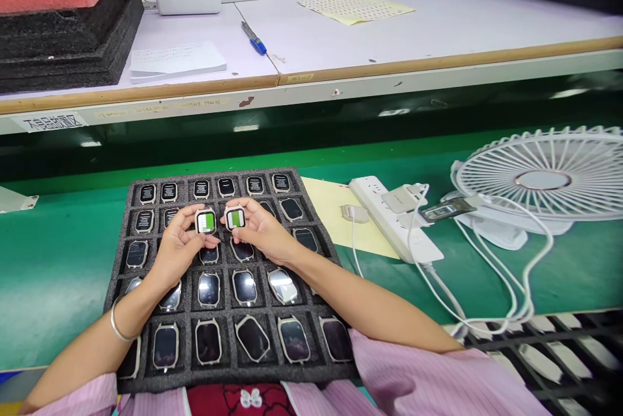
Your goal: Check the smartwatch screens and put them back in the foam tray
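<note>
My left hand grips a smartwatch case by its edges, its lit screen showing green and white. A second smartwatch case, also lit in green and white, is pinched between the fingers and thumb of my right hand. Both are held over a black foam tray of square pockets. Several more strapless watch cases lie in the pockets; those in the far row show white text on black, while the near ones have dark screens. My hands and forearms hide some pockets.
Right of the tray are a yellow sheet, a white power strip with chargers and looping cables, and a white fan. Another tray sits at the lower right. Across the back, a raised shelf holds foam blocks, paper and a pen.
</note>
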A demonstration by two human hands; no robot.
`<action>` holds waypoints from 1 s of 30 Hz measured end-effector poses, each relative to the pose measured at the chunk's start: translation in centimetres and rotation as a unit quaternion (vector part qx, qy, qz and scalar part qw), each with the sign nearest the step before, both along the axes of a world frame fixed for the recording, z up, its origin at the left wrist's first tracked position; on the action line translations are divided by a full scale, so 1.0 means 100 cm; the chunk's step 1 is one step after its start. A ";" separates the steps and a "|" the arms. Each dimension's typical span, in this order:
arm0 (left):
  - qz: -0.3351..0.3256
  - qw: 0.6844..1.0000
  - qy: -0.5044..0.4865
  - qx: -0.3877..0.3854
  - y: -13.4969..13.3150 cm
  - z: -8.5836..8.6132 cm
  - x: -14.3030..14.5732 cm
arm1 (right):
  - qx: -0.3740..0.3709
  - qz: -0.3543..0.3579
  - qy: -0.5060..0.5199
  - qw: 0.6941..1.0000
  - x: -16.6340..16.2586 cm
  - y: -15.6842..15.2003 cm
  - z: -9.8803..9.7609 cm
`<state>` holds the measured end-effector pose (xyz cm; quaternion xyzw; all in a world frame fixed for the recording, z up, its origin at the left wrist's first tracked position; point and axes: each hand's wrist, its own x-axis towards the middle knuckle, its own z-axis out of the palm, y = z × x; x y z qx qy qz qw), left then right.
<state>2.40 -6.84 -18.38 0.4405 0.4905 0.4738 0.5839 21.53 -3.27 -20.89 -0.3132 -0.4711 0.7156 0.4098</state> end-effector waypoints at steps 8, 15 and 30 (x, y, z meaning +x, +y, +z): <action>0.015 1.000 0.021 -0.012 -0.001 0.001 0.000 | 0.007 -0.009 -0.019 1.000 0.000 0.000 0.003; 0.009 1.000 0.009 0.003 0.001 -0.001 0.000 | 0.011 -0.005 -0.011 1.000 0.000 0.001 0.003; 0.009 1.000 -0.004 0.004 0.001 -0.003 0.001 | 0.014 -0.007 -0.019 1.000 0.001 0.001 -0.001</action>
